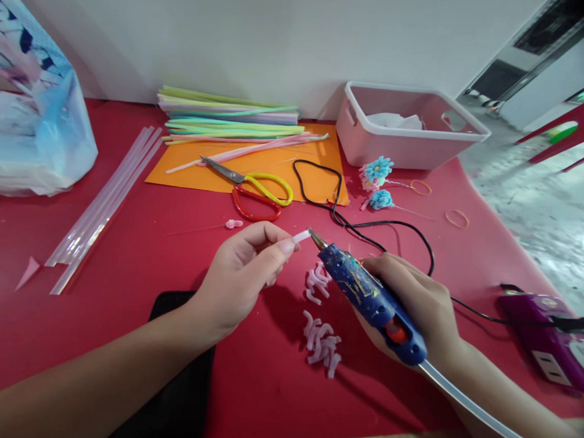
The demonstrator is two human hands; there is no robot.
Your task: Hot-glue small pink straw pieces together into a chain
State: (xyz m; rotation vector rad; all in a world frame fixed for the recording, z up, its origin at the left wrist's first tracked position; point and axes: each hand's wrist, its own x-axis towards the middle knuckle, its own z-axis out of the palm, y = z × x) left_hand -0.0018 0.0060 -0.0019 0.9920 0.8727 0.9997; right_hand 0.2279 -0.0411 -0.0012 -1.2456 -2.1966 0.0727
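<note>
My left hand (244, 275) pinches a small pale pink straw piece (301, 235) between thumb and fingers. My right hand (416, 308) grips a blue hot glue gun (370, 300), whose metal nozzle touches the end of that piece. A clear glue stick (481, 414) sticks out of the gun's back. Below the nozzle, several cut pink straw pieces (320, 340) lie in two small heaps on the red table (126, 250).
Red and yellow scissors (254, 188) lie on an orange sheet (275, 170) beside pastel straws (229, 116). Clear glue sticks (103, 204) lie left. A white bin (407, 124), blue straw flowers (378, 181), rubber bands, a purple power strip (548, 340) and black cord sit right.
</note>
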